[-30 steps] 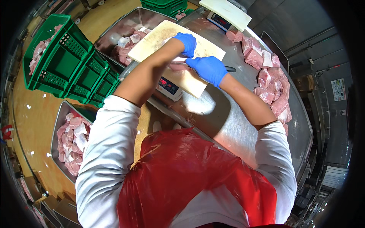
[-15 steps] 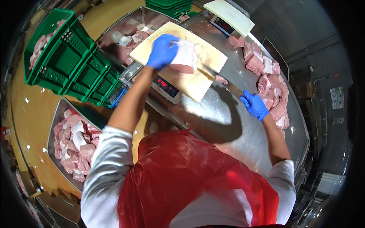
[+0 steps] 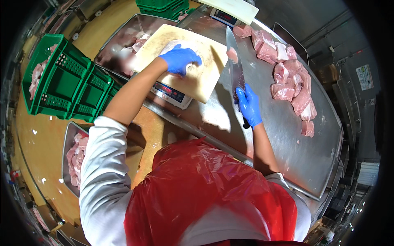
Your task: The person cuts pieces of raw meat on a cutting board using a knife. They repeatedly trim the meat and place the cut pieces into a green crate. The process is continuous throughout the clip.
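Note:
My blue-gloved left hand [image 3: 180, 60] has its fingers wrapped over a pale piece of meat [image 3: 172, 46], largely hidden by it, on a cream cutting board [image 3: 209, 61]. Under the board is a scale [image 3: 176, 95] with a red display. My blue-gloved right hand [image 3: 247, 100] grips a long knife [image 3: 238, 71], blade pointing away from me, right of the board over the steel table [image 3: 271, 131]. A small pink scrap [image 3: 232, 54] shows at the blade, on or against it.
Several meat chunks [image 3: 295, 82] line the table's right. Steel bins of meat stand at back left [image 3: 113, 41] and lower left [image 3: 74, 160], green crates [image 3: 65, 82] at left. A second scale [image 3: 223, 16] with a white board [image 3: 242, 10] is at the back.
My right hand has moved right and down from the board with the knife, whose tip has since swung away from me. My left hand shifted left, then slightly right, staying at the meat.

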### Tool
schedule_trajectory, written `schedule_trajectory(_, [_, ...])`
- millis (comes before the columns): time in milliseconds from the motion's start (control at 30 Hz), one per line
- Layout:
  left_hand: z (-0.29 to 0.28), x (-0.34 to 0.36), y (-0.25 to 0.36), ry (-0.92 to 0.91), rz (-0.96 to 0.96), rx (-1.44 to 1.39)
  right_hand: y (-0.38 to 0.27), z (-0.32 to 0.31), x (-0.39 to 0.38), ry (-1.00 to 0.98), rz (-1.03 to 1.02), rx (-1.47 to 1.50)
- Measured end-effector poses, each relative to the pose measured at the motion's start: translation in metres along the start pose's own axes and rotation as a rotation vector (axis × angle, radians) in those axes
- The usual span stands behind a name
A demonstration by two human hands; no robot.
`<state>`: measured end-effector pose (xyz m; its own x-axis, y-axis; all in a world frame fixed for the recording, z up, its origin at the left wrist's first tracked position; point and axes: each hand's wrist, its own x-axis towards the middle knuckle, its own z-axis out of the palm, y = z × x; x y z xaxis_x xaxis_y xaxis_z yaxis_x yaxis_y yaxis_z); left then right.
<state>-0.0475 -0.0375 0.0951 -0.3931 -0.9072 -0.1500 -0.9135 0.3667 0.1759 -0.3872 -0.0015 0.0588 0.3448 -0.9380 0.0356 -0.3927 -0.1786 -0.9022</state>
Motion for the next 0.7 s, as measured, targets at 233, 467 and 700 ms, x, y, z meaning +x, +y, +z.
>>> schedule_trajectory(233, [-0.014,0.022,0.031,0.019,-0.742,-0.026,0.021,-0.007,-0.011,0.026,0.085,-0.047])
schedule_trajectory(467, [0.016,-0.044,-0.013,0.102,0.367,0.041,0.03,-0.004,-0.01,0.064,-0.064,-0.066])
schedule_trajectory(700, [0.081,-0.138,-0.007,0.922,-0.243,-0.591,0.018,0.011,-0.017,-0.013,-0.214,-0.432])
